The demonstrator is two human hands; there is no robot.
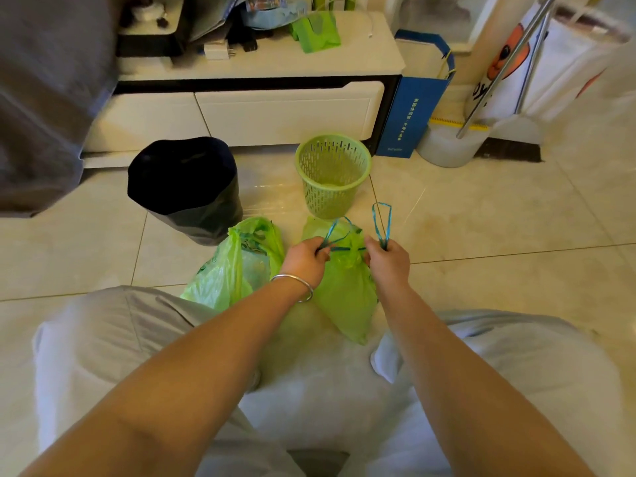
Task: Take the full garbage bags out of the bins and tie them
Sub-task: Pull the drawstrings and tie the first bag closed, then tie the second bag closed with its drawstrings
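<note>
Thin green plastic, the garbage bag (344,287) just in front of the green basket (333,173) looks soft and light, so the left hand (306,258) and right hand (387,259) each clench a blue drawstring (381,223) at its gathered neck.

A low white cabinet (241,111) stands on the pale tiled floor (499,218), its top cluttered with a green pouch (315,32) and a white charger (216,49). Beside its right end leans a blue paper bag (409,115), then a white bucket (447,146).
</note>
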